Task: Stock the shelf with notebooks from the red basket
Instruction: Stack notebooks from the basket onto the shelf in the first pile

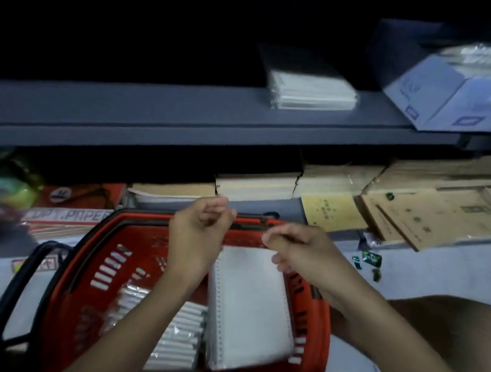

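Here, both hands hang above the red basket point(74, 268), neither holding a notebook. The left hand point(200, 234) has its fingers loosely curled with thumb and fingertips drawn together; whether a scrap of film is pinched between them cannot be told. The right hand point(300, 250) is likewise curled, its fingers bent inward over nothing visible. Directly beneath them a white spiral notebook point(250, 307) lies flat in the right half of the basket, on top of what looks like more wrapped stock. Its long axis runs from the viewer toward the shelf, tilted slightly off square with the basket wall; the perforated binding edge faces left, and the far short edge points at the grey shelf point(185, 110). Just beside it on the left sits a stack of wrapped notebooks point(175, 337), spines showing as pale bands.

On the shelf itself one wrapped pack point(313, 90) already rests right of centre, with a blue box point(439, 93) further right; the shelf's left stretch is too dark to read.

Risks, as a judgement: the glossy wrap looks slippery, so a one-handed lift by a corner could let the notebook slide or fan out. The binding edge could snag the slotted basket wall if dragged sideways instead of lifted. A notebook set too near the shelf lip, as the blue box overhangs now, could tip off
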